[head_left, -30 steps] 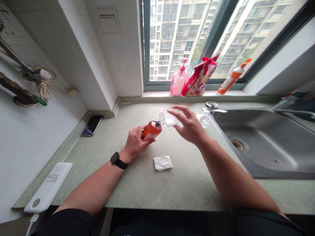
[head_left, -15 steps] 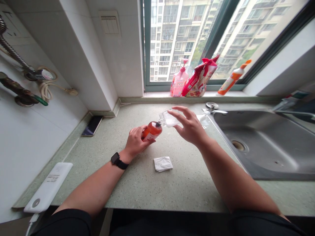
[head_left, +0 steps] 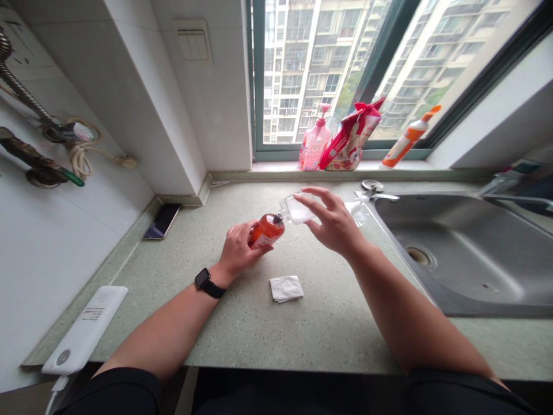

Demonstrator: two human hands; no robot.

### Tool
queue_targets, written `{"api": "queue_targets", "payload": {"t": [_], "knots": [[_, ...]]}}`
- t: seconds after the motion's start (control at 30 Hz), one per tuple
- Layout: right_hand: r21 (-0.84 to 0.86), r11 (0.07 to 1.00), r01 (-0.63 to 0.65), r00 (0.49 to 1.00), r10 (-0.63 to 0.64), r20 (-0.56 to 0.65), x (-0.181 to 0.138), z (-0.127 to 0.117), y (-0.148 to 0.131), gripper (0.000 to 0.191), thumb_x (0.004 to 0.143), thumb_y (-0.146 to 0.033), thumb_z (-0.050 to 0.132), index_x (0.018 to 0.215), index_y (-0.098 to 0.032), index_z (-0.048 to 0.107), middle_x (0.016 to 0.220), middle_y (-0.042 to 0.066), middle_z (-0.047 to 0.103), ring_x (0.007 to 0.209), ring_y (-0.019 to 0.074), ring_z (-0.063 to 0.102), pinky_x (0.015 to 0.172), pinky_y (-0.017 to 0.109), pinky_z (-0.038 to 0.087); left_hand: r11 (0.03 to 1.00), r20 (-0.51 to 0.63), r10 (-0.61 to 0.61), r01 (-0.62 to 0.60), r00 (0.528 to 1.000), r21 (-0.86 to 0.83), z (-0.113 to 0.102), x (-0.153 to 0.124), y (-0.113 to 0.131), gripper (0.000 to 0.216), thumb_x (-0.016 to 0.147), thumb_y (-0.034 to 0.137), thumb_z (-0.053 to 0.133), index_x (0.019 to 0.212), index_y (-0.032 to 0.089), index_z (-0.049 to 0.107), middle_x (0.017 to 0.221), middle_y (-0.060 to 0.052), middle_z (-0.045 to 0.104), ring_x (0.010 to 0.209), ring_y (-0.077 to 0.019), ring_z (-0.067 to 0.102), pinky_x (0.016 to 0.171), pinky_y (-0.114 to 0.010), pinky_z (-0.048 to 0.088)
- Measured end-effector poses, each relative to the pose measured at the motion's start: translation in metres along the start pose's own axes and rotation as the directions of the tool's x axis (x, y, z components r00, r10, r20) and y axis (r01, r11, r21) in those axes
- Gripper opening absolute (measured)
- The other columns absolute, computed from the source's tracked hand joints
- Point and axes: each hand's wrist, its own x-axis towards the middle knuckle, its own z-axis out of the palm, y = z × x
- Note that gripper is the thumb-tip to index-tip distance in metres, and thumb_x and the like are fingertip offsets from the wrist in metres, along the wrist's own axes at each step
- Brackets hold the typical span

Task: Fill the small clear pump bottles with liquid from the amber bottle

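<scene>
My left hand (head_left: 242, 249) is wrapped round a bottle of orange-red liquid (head_left: 266, 230) with a pale label and a dark neck. The bottle leans to the right over the counter. In my right hand (head_left: 330, 216) a clear bottle (head_left: 298, 208) is tipped toward it, held between thumb and fingers. The two mouths meet, or nearly so; whether liquid flows between them I cannot tell. A folded white tissue (head_left: 287, 288) lies on the counter just in front of the bottles. Behind my right hand, a clear plastic pump top (head_left: 360, 208) is partly hidden.
A steel sink (head_left: 466, 230) is set into the speckled counter (head_left: 242, 334) on the right. At left lie a phone (head_left: 162, 221) and a white power bank (head_left: 86, 328) with a cable. A pink pump bottle (head_left: 314, 144), a red bag (head_left: 352, 138) and an orange-white bottle (head_left: 406, 141) line the sill.
</scene>
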Motion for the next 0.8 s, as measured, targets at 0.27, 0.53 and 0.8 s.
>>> {"api": "queue_targets", "payload": {"t": [0.27,0.53,0.8], "knots": [[-0.013,1.0,0.01,1.0,-0.01,0.004,-0.0004,0.0003,0.0009,0.074,0.092,-0.006,0.066,0.158,-0.038,0.053,0.147,0.011,0.063,0.132,0.0343,0.064,0.108,0.057,0.056,1.0,-0.019,0.021,-0.021,1.0,0.001,0.0003,0.0003,-0.0001,0.076,0.087,0.073,0.079,0.139,0.021,0.062,0.124,-0.013,0.078,0.102,-0.0317,0.076,0.107,-0.054,0.054],[-0.013,1.0,0.015,1.0,-0.015,0.005,-0.0003,0.0004,0.0012,0.075,0.092,-0.006,0.066,0.158,-0.038,0.052,0.148,0.011,0.063,0.133,0.0348,0.065,0.109,0.057,0.055,1.0,0.006,-0.005,0.005,1.0,0.005,-0.001,0.0002,0.0013,0.075,0.085,0.069,0.084,0.139,0.022,0.062,0.126,-0.013,0.078,0.105,-0.0322,0.076,0.108,-0.053,0.053],[-0.019,1.0,0.014,1.0,-0.014,0.022,-0.0006,-0.0002,0.0025,0.081,0.09,-0.005,0.066,0.161,-0.039,0.048,0.149,0.01,0.063,0.134,0.0353,0.063,0.109,0.057,0.054,1.0,-0.001,0.01,-0.01,1.0,0.0,-0.0004,0.0004,0.0011,0.075,0.086,0.068,0.083,0.14,0.022,0.062,0.126,-0.013,0.078,0.106,-0.0325,0.076,0.108,-0.054,0.054]]}}
